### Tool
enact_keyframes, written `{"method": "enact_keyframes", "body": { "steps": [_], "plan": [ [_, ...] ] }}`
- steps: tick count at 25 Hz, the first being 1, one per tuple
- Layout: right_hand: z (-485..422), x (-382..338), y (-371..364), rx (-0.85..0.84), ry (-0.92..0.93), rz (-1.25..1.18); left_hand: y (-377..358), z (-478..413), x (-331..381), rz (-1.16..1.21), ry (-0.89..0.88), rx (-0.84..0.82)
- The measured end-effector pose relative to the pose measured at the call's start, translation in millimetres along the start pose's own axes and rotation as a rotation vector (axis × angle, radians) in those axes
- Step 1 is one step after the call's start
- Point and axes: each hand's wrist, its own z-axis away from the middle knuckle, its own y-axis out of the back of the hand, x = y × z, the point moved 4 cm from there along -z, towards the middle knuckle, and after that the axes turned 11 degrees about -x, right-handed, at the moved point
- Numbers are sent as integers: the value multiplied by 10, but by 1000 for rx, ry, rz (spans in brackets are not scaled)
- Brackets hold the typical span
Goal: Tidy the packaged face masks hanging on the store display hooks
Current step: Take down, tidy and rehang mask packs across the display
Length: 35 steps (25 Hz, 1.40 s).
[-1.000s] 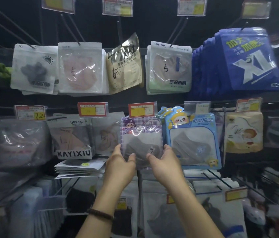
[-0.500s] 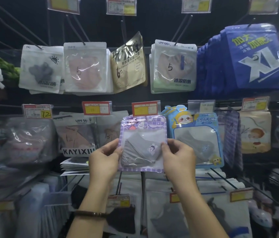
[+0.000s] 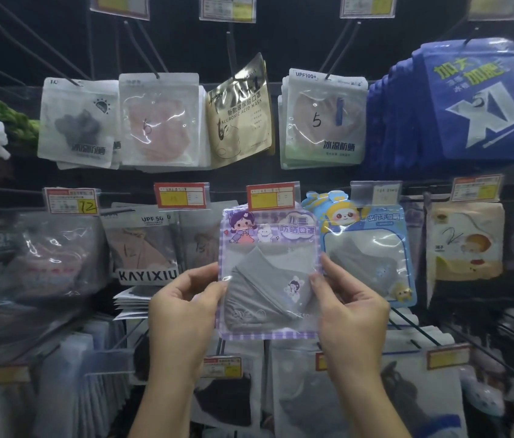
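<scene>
Purple mask pack (image 3: 268, 245): a lilac checked pouch with a cartoon girl at the top and a grey mask (image 3: 262, 298) showing through its clear window. It is held upright and face-on in the middle row of the display.
Left hand (image 3: 183, 314): fingers curled, pinching the pack's left edge, with the thumb on the front and the fingertips tucked behind.
Right hand (image 3: 349, 314): gripping the right edge the same way, thumb on the clear window and forefinger running up the side.
Position: the pack's top edge sits just under an orange price tag (image 3: 271, 196). From here I cannot tell whether it hangs on a hook or rests wholly in the hands.
Right neighbour: a blue panda pack (image 3: 369, 248), also with a grey mask inside, hanging just beside. The purple pack's edge slightly overlaps it.
Left neighbour: a KAYIXIU pack (image 3: 142, 248) with a pinkish mask, near and a little tilted.
Top row: a white pack with a dark mask (image 3: 78, 121), a pink mask pack (image 3: 157, 121), a gold sheet-mask pouch (image 3: 240, 112) hanging askew, a pale pack marked 5 (image 3: 322, 121), and a thick bunch of blue XL packs (image 3: 477, 102).
Far right, middle row: a cream pack (image 3: 464, 241) with a cartoon child.
Lower row: more pouches with dark masks, partly hidden behind the forearms.
</scene>
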Motion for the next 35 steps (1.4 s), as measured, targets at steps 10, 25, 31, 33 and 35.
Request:
{"method": "enact_keyframes", "body": {
  "steps": [10, 25, 31, 33, 35],
  "plan": [
    [244, 64, 224, 54, -48, 70, -154, 185, -344, 137, 17, 0],
    [76, -150, 688, 201, -22, -23, -646, 155, -458, 290, 101, -166],
    [133, -222, 906, 230, 22, 71, -1008, 176, -412, 399, 56, -111],
    [117, -267, 995, 248, 22, 82, -1118, 174, -431, 423, 52, -121],
    [83, -323, 1090, 257, 25, 74, -1247, 175, -433, 428, 56, -135]
  ]
}}
